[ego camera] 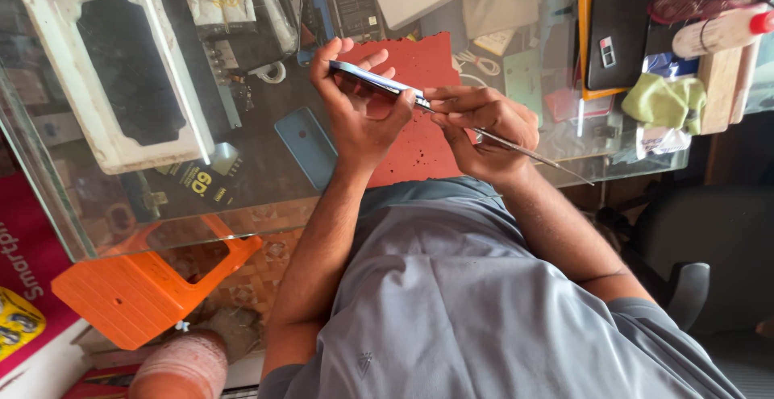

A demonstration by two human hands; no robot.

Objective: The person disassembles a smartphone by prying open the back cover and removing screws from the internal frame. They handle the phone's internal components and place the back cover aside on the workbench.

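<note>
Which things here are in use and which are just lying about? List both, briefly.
In use: left hand holding the blue phone on edge; right hand working a thin metal tool at its end; red mat beneath.

Lying about: blue back cover, white frame, green cloth, orange stool, black tablet.

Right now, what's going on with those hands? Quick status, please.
Left hand grips blue phone edge-up. Right hand presses thin metal tool into its edge. Red mat underneath, nothing blocking.

One head-worn camera looks steeply down from close above. It faces the glass surface (266, 181), whose near edge meets the wearer's chest.
</note>
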